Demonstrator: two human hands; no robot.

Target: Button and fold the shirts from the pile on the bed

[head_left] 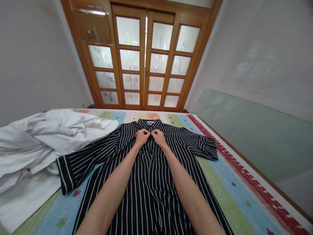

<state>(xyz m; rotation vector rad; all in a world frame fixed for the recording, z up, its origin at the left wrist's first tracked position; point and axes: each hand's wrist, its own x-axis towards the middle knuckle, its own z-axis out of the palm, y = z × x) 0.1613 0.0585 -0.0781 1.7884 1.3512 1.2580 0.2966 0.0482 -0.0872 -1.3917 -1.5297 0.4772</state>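
A black shirt with white stripes (137, 182) lies spread face up, its collar (149, 124) at the far end and a sleeve out to each side. Just below the collar, my left hand (142, 137) pinches the front edge of the shirt. Close beside it, fingertips almost meeting, my right hand (158, 137) pinches the opposite edge of the same front opening. Whatever button sits between the fingers is too small to make out. The right sleeve's cuff (207, 148) is partly folded over.
Under the shirt is a bed cover (234, 186) with coloured stripes and small stars. A crumpled white cloth (53, 130) lies at the left, touching the left sleeve. A pale green panel (254, 130) leans along the right wall. Wooden glazed doors (144, 58) stand beyond.
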